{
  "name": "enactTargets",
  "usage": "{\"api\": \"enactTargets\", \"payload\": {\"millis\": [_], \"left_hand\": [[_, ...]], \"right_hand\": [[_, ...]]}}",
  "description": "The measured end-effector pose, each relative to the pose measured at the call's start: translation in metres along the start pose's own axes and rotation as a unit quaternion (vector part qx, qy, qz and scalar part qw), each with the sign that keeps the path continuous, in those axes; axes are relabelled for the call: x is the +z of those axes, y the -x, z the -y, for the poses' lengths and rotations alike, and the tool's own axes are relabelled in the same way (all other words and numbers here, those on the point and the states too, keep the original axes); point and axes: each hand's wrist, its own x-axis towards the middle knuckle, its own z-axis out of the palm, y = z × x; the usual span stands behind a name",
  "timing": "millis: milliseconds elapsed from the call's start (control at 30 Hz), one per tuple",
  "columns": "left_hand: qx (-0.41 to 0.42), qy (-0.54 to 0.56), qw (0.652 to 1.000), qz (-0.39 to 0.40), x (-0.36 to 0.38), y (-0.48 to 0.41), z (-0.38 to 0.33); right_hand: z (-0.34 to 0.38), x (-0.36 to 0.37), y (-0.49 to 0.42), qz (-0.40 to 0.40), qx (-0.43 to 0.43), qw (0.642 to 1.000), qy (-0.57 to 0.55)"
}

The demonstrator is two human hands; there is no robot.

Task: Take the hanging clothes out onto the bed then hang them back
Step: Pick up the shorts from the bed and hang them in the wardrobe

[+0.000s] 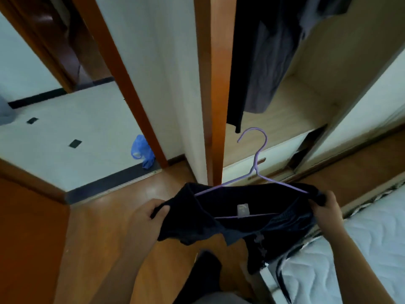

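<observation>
Evidently mid re-hanging: left hand (151, 212) and right hand (327, 207) each grip a dark fabric garment (230, 224) stretched between them on a lilac wire hanger (256, 167). Next, its hook likely needs lifting into the open wooden wardrobe (295, 102) ahead.

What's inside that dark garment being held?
A purple hanger: its hook sticks out of the dark garment, its bottom bar shows through the opening near a pale label. Its ends are covered by fabric.

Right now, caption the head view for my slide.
Left hand and right hand grip a dark garment on a purple hanger before the open wardrobe.
</observation>
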Motion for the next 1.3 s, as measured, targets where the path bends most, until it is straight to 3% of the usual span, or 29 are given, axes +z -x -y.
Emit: {"api": "enactTargets", "payload": {"millis": [167, 300, 367, 467, 700, 1000, 1300], "left_hand": [[0.028, 0.033, 0.992, 0.119, 0.049, -0.074, -0.035], [0.044, 0.035, 0.976, 0.213, 0.099, -0.101, -0.066], [0.056, 0.034, 0.964, 0.256, 0.12, -0.106, -0.081], [0.054, 0.054, 0.952, 0.298, 0.151, -0.112, -0.103], [0.107, 0.046, 0.97, 0.214, 0.23, -0.153, -0.17], [0.209, 0.054, 0.961, 0.174, 0.353, -0.242, -0.341], [0.318, -0.017, 0.943, 0.101, 0.384, -0.316, -0.486]], "right_hand": [[-0.037, -0.029, -0.047, -0.09, 0.049, 0.994, -0.023], [-0.037, -0.069, -0.034, -0.195, 0.119, 0.973, -0.038], [-0.059, -0.089, -0.03, -0.222, 0.157, 0.962, -0.033], [-0.038, -0.104, -0.017, -0.265, 0.195, 0.943, -0.043], [-0.009, -0.128, -0.049, -0.293, 0.164, 0.942, -0.022], [0.018, -0.226, -0.182, -0.133, 0.037, 0.977, 0.162], [0.131, -0.293, -0.29, -0.115, -0.082, 0.987, 0.072]]}}
